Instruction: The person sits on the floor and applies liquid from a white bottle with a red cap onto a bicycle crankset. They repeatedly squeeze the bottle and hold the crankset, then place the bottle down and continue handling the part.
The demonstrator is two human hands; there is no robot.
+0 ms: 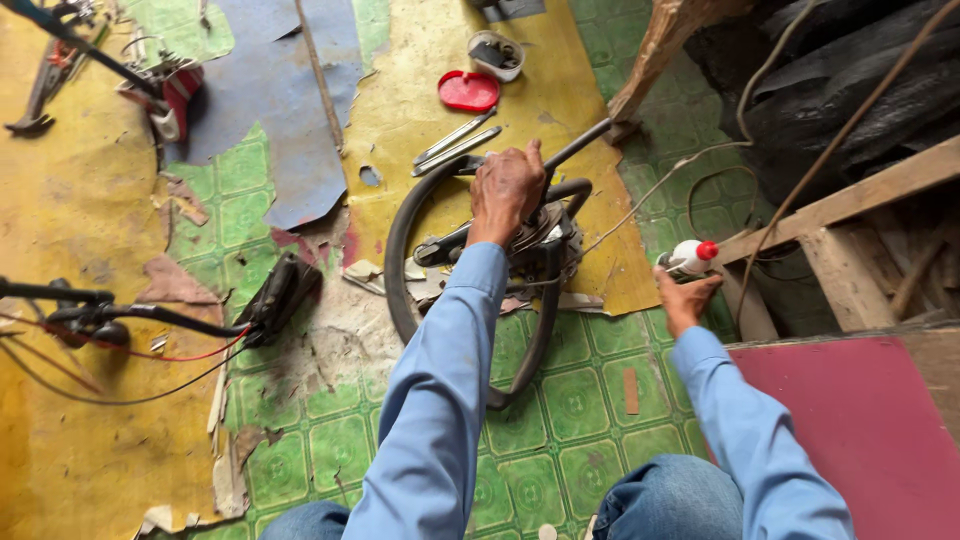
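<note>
Nearest, at the lower right, the right hand (685, 300) closes around a small white bottle with a red cap (692, 256). Farther ahead and leftward, the left hand (507, 190) grips a metal tool over the black inner tube (398, 250), hands well apart.

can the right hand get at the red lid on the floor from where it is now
Probably not easily. The right hand already holds a small white bottle, and the red lid lies far across, beyond the left hand and the black tube it presses on.
</note>
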